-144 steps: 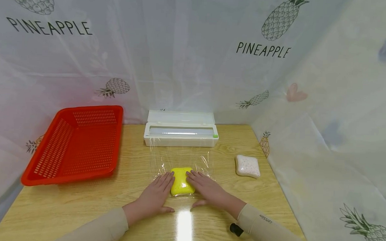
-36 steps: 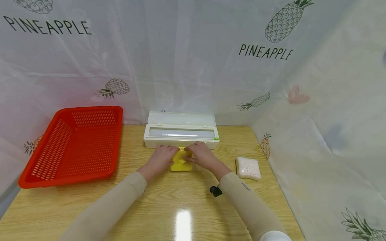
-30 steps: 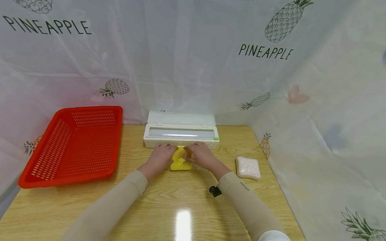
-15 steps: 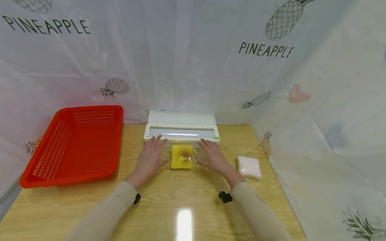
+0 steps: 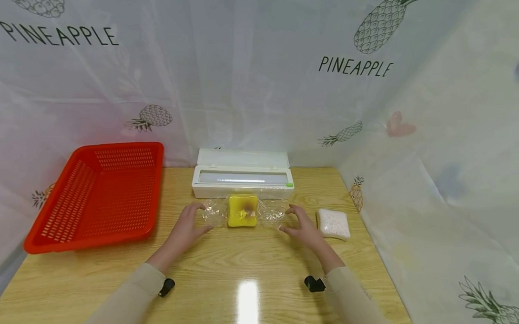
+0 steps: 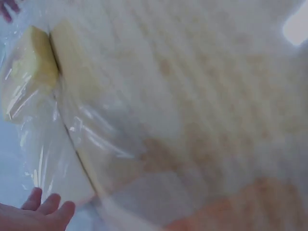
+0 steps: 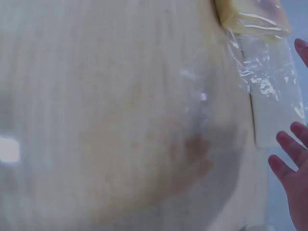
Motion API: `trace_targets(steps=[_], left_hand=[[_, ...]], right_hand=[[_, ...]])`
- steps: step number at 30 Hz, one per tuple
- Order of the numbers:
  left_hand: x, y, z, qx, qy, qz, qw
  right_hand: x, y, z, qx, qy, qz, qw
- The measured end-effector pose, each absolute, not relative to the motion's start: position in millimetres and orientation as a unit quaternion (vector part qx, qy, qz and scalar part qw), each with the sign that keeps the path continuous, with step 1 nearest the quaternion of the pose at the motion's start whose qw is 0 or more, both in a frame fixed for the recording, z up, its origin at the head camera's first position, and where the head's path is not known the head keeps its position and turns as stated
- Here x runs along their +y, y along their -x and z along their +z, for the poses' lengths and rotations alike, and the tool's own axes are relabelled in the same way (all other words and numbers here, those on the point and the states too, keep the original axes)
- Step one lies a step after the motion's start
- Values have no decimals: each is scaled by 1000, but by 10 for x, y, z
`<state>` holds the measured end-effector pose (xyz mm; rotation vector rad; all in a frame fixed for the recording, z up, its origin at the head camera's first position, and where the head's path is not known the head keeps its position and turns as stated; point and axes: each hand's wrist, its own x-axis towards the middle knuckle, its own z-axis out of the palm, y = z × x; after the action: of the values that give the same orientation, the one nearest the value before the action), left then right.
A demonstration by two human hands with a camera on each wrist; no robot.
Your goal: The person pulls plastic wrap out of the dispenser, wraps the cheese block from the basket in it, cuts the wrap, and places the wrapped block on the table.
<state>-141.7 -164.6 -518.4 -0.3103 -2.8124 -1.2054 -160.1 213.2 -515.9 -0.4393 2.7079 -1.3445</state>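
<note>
A yellow, rounded-square block (image 5: 242, 211) with a brown patch on top lies wrapped in clear cling film (image 5: 273, 212), right in front of a white cling film dispenser (image 5: 243, 193). Loose film spreads out from both sides of the block. At the film's left end is my left hand (image 5: 185, 228), fingers parted and loosely bent. My right hand (image 5: 303, 226) mirrors it at the right end, thumb and fingers apart. Both wrist views show spread fingers beside the film, with nothing gripped. The dispenser's lid (image 5: 243, 157) stands raised, exposing the roll (image 5: 243, 178).
A red plastic basket (image 5: 147, 225) sits at the back left of the wooden table (image 5: 212, 284). To the right of my right hand lies a pale speckled block (image 5: 333, 223) in film. A printed curtain (image 5: 245, 85) hangs behind the table.
The yellow block has moved back toward the dispenser and turned over, brown patch now up. My hands, earlier on the block, have let go and slid outward to the film's ends.
</note>
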Motion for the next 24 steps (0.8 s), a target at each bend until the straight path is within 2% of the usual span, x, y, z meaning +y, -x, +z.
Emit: trace_targets(steps=[7, 12, 16, 24], left_hand=[[-1704, 1337, -5285, -879, 64, -472, -3], [-1656, 1335, -5327, -845, 59, -530, -30], [-1587, 1359, -5351, -819, 44, -572, -31], [-1479, 1452, -5457, -786, 23, -617, -28]], right_hand=[[2129, 1516, -5345, 852, 117, -509, 47], [2064, 1489, -5394, 841, 107, -530, 5], [1984, 1491, -5398, 818, 92, -568, -23], [1832, 1468, -5201, 767, 56, -640, -8]])
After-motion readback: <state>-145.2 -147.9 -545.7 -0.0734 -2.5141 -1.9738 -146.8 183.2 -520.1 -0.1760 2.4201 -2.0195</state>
